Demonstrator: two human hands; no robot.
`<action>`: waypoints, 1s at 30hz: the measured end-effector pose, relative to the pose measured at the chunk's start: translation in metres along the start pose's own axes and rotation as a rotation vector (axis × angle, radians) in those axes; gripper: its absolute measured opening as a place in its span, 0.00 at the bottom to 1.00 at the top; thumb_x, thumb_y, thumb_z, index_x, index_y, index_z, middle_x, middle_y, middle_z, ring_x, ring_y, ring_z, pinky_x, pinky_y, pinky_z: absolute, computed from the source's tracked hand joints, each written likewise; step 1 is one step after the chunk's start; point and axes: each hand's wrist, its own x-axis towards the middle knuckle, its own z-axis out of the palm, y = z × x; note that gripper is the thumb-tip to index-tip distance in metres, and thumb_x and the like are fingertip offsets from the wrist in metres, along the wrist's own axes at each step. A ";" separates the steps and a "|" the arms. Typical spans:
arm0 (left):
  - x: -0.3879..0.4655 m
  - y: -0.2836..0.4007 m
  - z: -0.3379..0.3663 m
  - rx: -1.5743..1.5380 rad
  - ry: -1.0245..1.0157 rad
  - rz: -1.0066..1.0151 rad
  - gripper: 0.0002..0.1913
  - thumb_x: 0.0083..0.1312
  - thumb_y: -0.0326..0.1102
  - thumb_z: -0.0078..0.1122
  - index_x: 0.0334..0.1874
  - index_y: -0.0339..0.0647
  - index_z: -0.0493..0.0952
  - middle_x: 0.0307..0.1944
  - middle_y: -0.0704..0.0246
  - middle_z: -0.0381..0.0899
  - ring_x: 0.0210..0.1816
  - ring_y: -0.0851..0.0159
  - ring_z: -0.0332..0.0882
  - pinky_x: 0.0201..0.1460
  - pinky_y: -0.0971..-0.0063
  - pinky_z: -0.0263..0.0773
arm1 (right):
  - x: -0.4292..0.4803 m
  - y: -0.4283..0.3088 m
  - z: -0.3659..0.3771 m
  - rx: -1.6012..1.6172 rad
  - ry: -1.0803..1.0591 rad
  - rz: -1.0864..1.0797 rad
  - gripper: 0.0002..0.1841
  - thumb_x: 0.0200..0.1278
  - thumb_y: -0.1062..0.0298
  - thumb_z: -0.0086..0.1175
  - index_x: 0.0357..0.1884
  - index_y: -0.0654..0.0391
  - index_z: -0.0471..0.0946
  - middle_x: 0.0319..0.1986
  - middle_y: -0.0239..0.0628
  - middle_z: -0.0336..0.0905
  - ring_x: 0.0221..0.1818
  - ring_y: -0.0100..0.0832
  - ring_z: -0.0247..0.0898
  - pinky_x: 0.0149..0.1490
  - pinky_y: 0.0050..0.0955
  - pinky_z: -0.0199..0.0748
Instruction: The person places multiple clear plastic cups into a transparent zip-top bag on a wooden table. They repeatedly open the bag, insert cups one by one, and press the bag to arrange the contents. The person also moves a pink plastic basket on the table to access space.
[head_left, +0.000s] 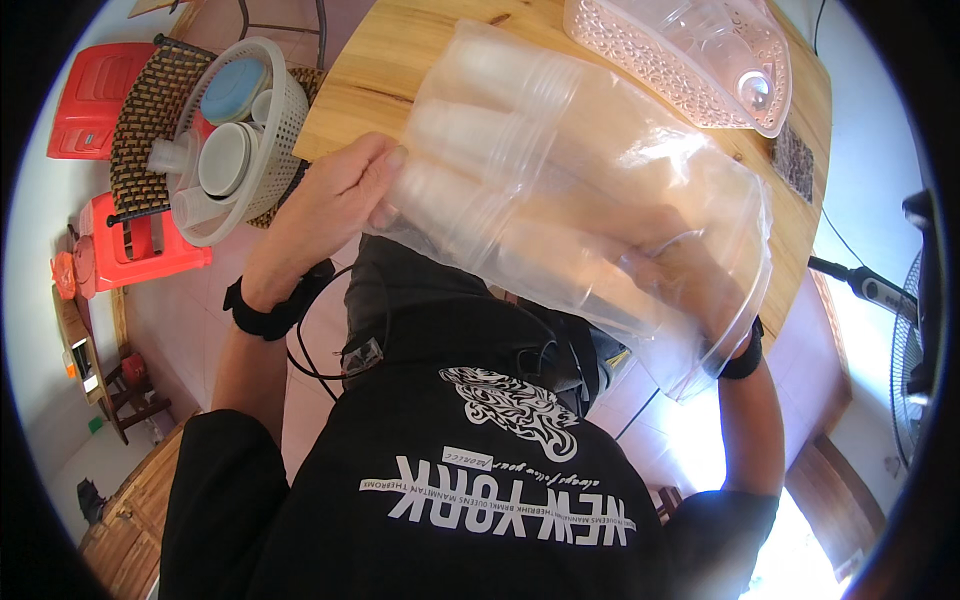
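A large clear plastic bag (637, 157) lies across the near part of the wooden table and hangs over its edge. Stacks of clear plastic cups (480, 142) rest side by side in the bag's left part. My left hand (352, 184) pinches the bag's lower left corner between thumb and fingers. Inside the bag, seen blurred through the film, is my right hand (645, 240), reaching in from the right end up to the wrist. Its fingers are near the lowest stack; whether they grip a cup cannot be told.
A pink openwork plastic basket (660, 75) with clear cups stands at the table's far right. Left of the table, a white colander basket (289, 97) of bowls and containers sits on a woven chair (139, 127). Red plastic stools (150, 259) stand beyond; a fan (904, 360) is at right.
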 end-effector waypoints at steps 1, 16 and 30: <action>0.001 0.000 0.002 -0.040 -0.005 0.000 0.16 0.80 0.42 0.46 0.44 0.33 0.74 0.27 0.69 0.77 0.27 0.73 0.77 0.32 0.78 0.72 | 0.006 0.004 0.000 -0.118 -0.045 0.022 0.14 0.70 0.66 0.60 0.54 0.58 0.83 0.45 0.45 0.85 0.43 0.37 0.80 0.50 0.33 0.76; 0.002 0.004 0.013 -0.114 0.013 -0.042 0.17 0.80 0.43 0.47 0.46 0.33 0.76 0.29 0.70 0.77 0.28 0.73 0.80 0.33 0.79 0.74 | 0.019 0.003 0.011 -0.461 0.106 -0.218 0.02 0.62 0.72 0.61 0.35 0.57 0.83 0.31 0.45 0.81 0.32 0.48 0.78 0.40 0.39 0.78; 0.002 0.003 0.014 -0.027 0.036 0.026 0.15 0.77 0.42 0.55 0.41 0.34 0.74 0.26 0.69 0.76 0.30 0.74 0.78 0.33 0.78 0.70 | 0.031 -0.006 0.023 -0.495 0.121 -0.274 0.12 0.70 0.55 0.56 0.39 0.51 0.85 0.35 0.37 0.84 0.38 0.43 0.78 0.42 0.41 0.71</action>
